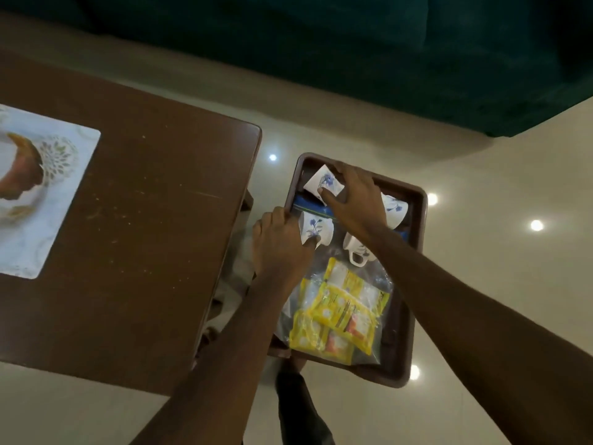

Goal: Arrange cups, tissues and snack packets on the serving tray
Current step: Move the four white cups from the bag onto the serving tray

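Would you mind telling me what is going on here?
A person is arranging a brown serving tray beside a wooden table. The left hand holds the near-left cup, and the right hand grips the far cup. Two other cups sit to the right, and yellow snack packets in a clear bag fill the near half.

A brown wooden counter [144,220] fills the left side, its top scuffed and marked with pale scratches. A white patterned mat [64,194] lies on it at the far left, cut off by the frame's edge, and something orange-brown [22,175], too blurred to name, rests on the mat. A dark green sofa [353,43] runs along the top. The floor [497,268] is pale and glossy, with small bright light spots [536,225] reflected in it.
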